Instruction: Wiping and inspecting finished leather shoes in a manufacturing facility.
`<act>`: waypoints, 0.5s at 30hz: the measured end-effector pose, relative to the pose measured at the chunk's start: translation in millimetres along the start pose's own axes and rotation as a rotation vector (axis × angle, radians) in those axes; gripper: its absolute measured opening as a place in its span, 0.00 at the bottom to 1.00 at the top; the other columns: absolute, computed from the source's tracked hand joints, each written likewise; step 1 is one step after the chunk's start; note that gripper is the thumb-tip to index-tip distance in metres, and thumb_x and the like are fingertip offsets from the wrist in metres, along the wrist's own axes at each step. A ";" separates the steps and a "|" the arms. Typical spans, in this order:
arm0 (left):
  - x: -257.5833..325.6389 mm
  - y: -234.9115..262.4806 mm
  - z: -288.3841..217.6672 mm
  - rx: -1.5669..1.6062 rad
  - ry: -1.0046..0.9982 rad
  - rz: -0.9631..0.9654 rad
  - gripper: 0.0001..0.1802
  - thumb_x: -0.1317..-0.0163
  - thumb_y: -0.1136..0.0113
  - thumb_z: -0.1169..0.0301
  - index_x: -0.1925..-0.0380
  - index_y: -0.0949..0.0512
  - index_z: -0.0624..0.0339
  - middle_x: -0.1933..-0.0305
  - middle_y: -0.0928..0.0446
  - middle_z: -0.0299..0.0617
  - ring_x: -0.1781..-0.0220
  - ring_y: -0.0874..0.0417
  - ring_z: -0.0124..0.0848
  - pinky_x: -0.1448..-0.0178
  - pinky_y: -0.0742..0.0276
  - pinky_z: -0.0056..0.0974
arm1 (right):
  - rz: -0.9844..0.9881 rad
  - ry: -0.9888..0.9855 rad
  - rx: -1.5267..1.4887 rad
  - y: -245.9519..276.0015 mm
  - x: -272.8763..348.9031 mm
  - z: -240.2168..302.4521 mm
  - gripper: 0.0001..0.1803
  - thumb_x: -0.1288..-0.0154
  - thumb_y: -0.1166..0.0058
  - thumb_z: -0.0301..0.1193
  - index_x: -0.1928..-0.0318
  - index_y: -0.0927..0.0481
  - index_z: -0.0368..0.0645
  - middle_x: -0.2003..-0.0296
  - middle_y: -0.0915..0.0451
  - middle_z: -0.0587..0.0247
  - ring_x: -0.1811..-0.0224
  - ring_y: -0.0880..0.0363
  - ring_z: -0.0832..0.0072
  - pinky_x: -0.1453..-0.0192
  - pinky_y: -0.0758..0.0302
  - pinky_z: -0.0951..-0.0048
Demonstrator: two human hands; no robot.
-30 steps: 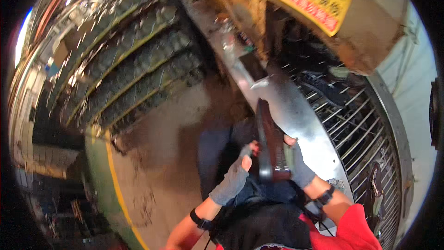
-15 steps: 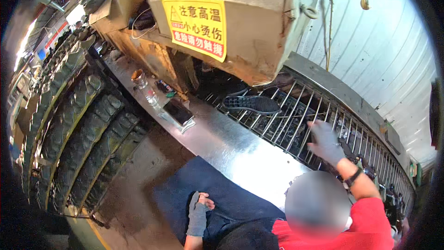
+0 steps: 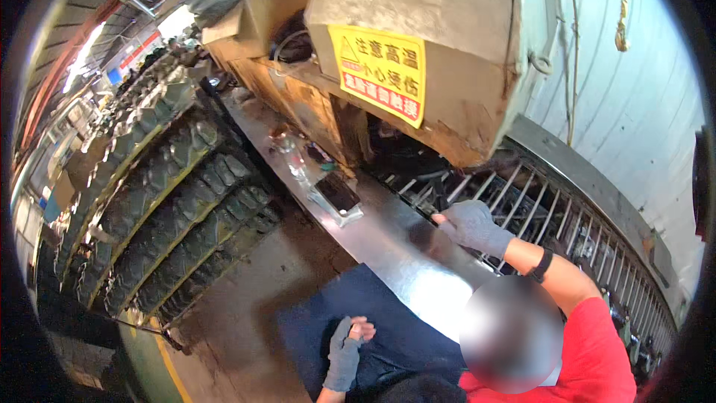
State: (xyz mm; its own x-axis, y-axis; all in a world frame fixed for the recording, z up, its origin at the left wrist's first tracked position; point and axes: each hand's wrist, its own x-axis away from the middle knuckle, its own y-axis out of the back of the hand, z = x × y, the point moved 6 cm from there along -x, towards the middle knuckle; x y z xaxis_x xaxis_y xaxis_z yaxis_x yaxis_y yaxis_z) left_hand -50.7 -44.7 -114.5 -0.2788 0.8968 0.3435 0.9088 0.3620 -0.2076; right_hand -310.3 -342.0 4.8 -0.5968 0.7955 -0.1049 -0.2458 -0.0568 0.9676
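My right hand, in a grey glove with bare fingertips, reaches over the metal rack beside the hot machine's opening. Its fingers close on a black shoe sole, which now appears narrow, tipped on edge; the hand and blur hide part of it. Against the dark blue cloth over my lap rests my left hand, also in a grey fingerless glove. Its fingers are loosely extended and hold nothing.
A boxy machine with a yellow and red warning label overhangs the rack. Along the metal ledge lie a dark phone-like slab and a clear bottle. Tiered shelving full of dark shoe parts stands left.
My right hand has moved left along the rack to the sole, which no longer lies flat. The view has shifted, and my left hand stays at my lap.
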 end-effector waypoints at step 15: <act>24.1 -4.5 24.6 0.064 0.155 0.028 0.24 0.21 0.41 0.64 0.30 0.26 0.61 0.41 0.19 0.32 0.43 0.21 0.25 0.35 0.24 0.35 | -0.080 -0.895 -1.556 -153.2 -39.3 -247.8 0.44 0.35 0.34 0.60 0.26 0.31 0.54 0.49 0.20 0.46 0.49 0.18 0.54 0.45 0.19 0.49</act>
State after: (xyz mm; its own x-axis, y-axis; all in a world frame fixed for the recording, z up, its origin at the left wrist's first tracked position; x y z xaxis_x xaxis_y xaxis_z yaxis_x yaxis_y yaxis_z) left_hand -69.2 -18.5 -127.8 -0.1979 0.8584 0.4733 0.8925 0.3574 -0.2750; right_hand -438.4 -514.1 -196.2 -0.1264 0.8460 0.5180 -0.9844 -0.0428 -0.1704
